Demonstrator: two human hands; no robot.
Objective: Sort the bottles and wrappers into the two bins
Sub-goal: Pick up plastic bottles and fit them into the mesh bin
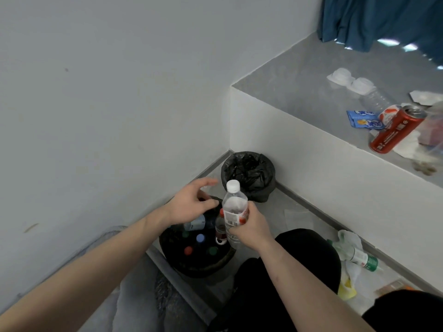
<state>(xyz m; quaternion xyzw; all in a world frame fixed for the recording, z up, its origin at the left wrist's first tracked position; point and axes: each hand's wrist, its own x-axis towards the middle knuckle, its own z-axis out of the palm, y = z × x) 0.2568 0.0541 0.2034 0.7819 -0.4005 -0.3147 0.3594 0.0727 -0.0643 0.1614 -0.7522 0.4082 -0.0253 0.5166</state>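
The right hand [249,226] grips a clear bottle [233,209] upright over the near bin [223,262] of bottles. The left hand [191,204] hovers, fingers loosely spread. Next, lower it in.

Both bare forearms outstretched, right hand [249,226] curled in a grip, left hand [191,204] loose-fingered just beside it.
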